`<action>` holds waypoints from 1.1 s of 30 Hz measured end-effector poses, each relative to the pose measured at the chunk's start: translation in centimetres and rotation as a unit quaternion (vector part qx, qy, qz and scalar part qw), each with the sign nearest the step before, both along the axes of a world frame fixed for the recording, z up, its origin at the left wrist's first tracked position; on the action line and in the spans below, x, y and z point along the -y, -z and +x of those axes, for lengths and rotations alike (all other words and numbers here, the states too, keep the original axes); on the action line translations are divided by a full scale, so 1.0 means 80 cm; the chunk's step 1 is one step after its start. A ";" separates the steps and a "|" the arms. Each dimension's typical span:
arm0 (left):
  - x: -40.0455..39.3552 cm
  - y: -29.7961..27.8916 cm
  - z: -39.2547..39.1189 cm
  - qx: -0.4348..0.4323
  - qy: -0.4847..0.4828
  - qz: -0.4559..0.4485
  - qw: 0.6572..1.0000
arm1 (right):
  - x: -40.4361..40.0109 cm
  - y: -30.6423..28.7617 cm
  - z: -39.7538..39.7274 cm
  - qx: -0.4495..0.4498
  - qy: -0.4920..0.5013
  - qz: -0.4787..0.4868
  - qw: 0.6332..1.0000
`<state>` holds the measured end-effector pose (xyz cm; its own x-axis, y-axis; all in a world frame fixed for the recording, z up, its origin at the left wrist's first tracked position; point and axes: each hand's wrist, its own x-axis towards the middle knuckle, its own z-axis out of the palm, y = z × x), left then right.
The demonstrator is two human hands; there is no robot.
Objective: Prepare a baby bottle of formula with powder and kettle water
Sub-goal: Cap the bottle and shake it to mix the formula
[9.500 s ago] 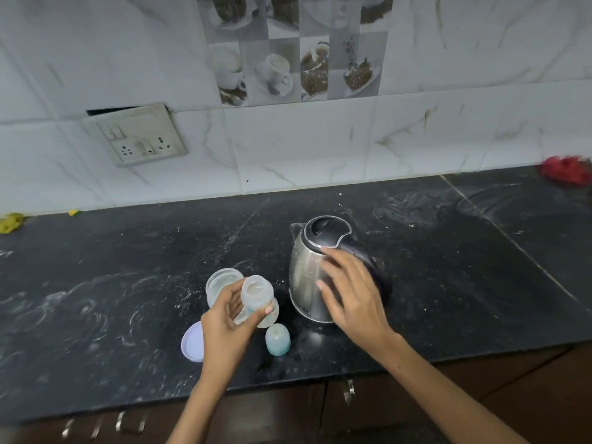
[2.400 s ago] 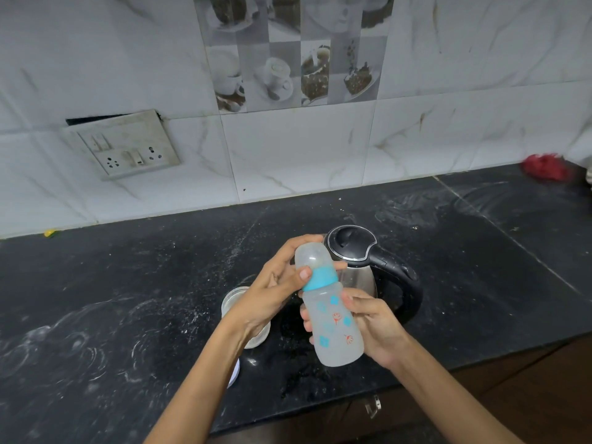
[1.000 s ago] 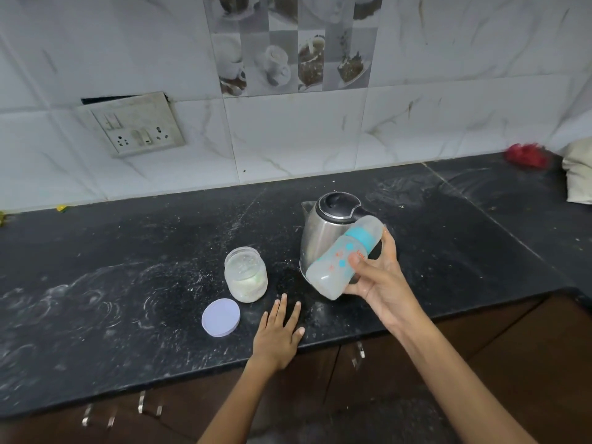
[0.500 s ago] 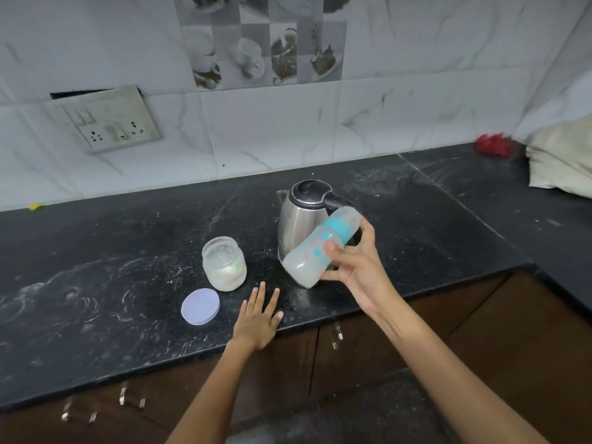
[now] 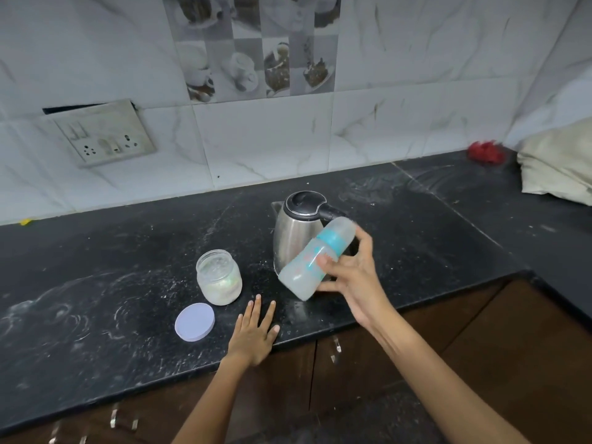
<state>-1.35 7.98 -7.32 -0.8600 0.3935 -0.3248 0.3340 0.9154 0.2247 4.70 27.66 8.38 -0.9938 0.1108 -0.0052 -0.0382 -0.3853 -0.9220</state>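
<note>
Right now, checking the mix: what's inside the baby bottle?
Cloudy whitish liquid fills the tilted baby bottle held in the right hand. The fingers cover part; lumps cannot be judged.

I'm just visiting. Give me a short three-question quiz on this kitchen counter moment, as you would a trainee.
1. True or false: the baby bottle stands upright on the counter.
2. Which hand has the bottle in its grip? A) left B) right C) both
3. Fill in: the jar's purple lid lies ____ the powder jar.

Key:
1. False; it is tilted, held in front of the kettle.
2. B; the right hand holds it, while the left hand lies flat on the counter.
3. Off, on the counter beside it.
</note>
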 end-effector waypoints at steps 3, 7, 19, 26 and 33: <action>0.002 0.000 0.000 0.002 0.004 -0.007 1.000 | 0.003 -0.001 0.001 0.003 -0.006 0.031 0.999; 0.000 -0.002 0.000 0.003 0.007 -0.002 1.000 | 0.000 0.000 -0.002 -0.003 0.005 0.049 0.999; -0.001 -0.004 0.003 0.007 0.000 -0.001 1.000 | 0.008 0.004 -0.005 0.000 -0.032 0.108 0.994; -0.002 -0.007 0.002 0.011 0.002 -0.006 1.000 | 0.006 0.000 0.001 0.004 -0.050 0.111 0.993; -0.001 -0.006 0.006 0.017 -0.005 0.000 1.000 | 0.009 0.004 0.007 0.007 -0.061 0.115 0.992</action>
